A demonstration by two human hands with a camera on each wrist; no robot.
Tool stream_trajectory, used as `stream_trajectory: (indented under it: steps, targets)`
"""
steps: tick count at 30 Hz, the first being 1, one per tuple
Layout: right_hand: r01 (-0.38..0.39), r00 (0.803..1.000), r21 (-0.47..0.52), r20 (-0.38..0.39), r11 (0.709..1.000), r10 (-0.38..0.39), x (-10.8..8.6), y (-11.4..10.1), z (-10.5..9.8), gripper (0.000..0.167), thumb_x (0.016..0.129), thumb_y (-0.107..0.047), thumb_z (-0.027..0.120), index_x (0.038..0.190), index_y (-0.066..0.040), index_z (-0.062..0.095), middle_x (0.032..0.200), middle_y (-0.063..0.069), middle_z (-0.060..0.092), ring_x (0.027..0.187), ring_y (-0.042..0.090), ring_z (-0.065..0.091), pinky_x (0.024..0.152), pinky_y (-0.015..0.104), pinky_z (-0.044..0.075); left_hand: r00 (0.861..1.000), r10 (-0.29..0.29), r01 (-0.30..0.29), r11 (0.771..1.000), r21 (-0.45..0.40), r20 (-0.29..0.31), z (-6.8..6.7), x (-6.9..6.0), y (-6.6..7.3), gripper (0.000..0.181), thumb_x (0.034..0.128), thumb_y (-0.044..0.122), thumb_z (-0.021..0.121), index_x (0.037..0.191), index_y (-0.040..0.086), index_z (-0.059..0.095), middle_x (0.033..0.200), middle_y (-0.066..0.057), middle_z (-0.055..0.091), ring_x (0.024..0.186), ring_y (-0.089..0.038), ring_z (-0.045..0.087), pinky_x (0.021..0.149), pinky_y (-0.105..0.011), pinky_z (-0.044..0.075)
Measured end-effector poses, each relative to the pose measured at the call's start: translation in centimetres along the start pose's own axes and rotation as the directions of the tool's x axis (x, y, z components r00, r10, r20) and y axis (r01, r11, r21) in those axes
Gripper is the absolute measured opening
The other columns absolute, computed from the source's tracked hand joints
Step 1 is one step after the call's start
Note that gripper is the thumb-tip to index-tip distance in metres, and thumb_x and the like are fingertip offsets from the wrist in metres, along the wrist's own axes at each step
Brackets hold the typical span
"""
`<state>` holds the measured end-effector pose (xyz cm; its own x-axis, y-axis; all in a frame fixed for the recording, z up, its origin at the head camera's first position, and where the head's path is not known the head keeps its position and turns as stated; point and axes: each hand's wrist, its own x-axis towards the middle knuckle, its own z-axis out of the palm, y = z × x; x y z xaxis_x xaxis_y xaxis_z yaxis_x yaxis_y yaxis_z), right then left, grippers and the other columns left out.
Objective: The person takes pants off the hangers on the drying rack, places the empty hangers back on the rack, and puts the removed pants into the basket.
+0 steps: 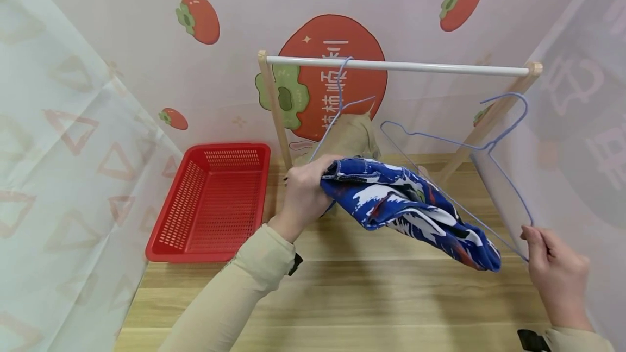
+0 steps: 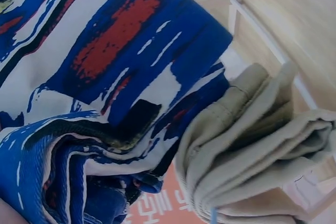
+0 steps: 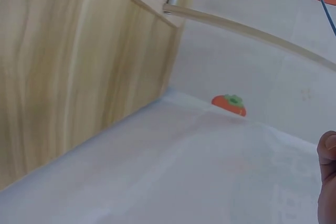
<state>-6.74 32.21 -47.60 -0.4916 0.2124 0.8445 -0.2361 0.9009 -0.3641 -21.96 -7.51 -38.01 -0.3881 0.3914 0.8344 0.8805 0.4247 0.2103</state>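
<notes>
My left hand (image 1: 305, 192) grips one end of a blue garment (image 1: 406, 197) printed in white, red and black; its far end droops to the right. The left wrist view shows its folds close up, with a beige garment (image 2: 231, 129) just beside it. That beige garment hangs from a blue wire hanger (image 1: 340, 86) hooked over the rod, behind my left hand. On the right, my right hand (image 1: 557, 265) pinches the lower corner of a second blue wire hanger (image 1: 511, 181), whose hook points up. Only part of the right hand (image 3: 328, 177) enters the right wrist view.
A clothes rack with a white rod (image 1: 415, 67) and wooden legs stands at the back of the wooden table (image 1: 391, 314). To the left sits a red plastic basket (image 1: 207, 257). Printed cloth walls (image 1: 98, 151) close in the back and both sides.
</notes>
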Motion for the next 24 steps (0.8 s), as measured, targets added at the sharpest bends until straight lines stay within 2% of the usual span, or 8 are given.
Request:
stream_trajectory:
  steps: [2,3,6,11,16,24]
  targets:
    - [0.011,1.0,-0.017,-0.009,1.0,-0.011,0.6,-0.4,0.0,0.062,0.105,-0.042,0.057,0.075,0.012,0.068,0.061,-0.011,0.059,0.056,-0.02,0.03,0.05,0.006,0.021,0.999,0.024,-0.026,0.999,0.036,0.032,-0.2,0.1,0.3,0.023,0.0865,0.011,0.081,0.107,0.004,0.073,0.103,-0.006,0.078,0.093,-0.018,0.076,0.075,-0.033,0.062]
    - [0.018,1.0,-0.03,-0.006,0.999,-0.018,0.8,-0.5,0.0,0.063,0.105,-0.042,0.055,0.076,0.012,0.068,0.057,-0.001,0.059,0.056,-0.02,0.03,0.049,0.007,0.021,0.998,0.037,-0.039,0.998,0.057,0.047,-0.3,0.2,0.5,0.022,0.087,0.011,0.08,0.107,0.006,0.074,0.104,-0.004,0.078,0.093,-0.017,0.076,0.075,-0.032,0.062]
    - [0.048,0.999,-0.056,0.007,0.997,-0.048,1.6,-0.7,0.1,0.063,0.107,-0.041,0.054,0.077,0.013,0.068,0.057,0.023,0.058,0.051,-0.017,0.028,0.043,0.014,0.02,0.995,0.062,-0.072,0.99,0.124,0.083,-0.6,0.4,1.1,0.019,0.0877,0.013,0.079,0.106,0.011,0.074,0.102,0.001,0.078,0.09,-0.012,0.075,0.072,-0.029,0.061]
    - [0.087,0.996,-0.082,0.02,0.993,-0.085,2.7,-0.6,0.4,0.065,0.107,-0.042,0.051,0.079,0.013,0.069,0.058,0.025,0.061,0.05,-0.016,0.029,0.038,0.019,0.021,0.989,0.081,-0.101,0.98,0.169,0.12,-0.8,0.4,1.9,0.018,0.0874,0.014,0.078,0.104,0.013,0.073,0.1,0.005,0.077,0.087,-0.009,0.075,0.063,-0.027,0.059]
    - [0.097,0.995,-0.086,0.001,0.992,-0.098,3.4,-0.6,0.9,0.066,0.107,-0.044,0.051,0.079,0.012,0.069,0.062,0.026,0.064,0.057,-0.02,0.032,0.038,0.019,0.022,0.982,0.083,-0.11,0.982,0.156,0.171,-0.6,0.1,2.3,0.015,0.0897,0.013,0.075,0.104,0.012,0.071,0.098,0.004,0.077,0.09,-0.008,0.074,0.065,-0.026,0.06]
    - [0.076,0.997,-0.091,-0.016,0.993,-0.078,4.5,-0.7,1.3,0.062,0.107,-0.041,0.053,0.081,0.012,0.069,0.061,0.027,0.062,0.055,-0.019,0.029,0.041,0.018,0.021,0.972,0.022,-0.062,0.984,0.167,0.232,-0.2,-0.9,2.2,0.013,0.0882,0.008,0.073,0.1,0.013,0.071,0.09,0.005,0.076,0.074,-0.01,0.073,0.052,-0.03,0.055]
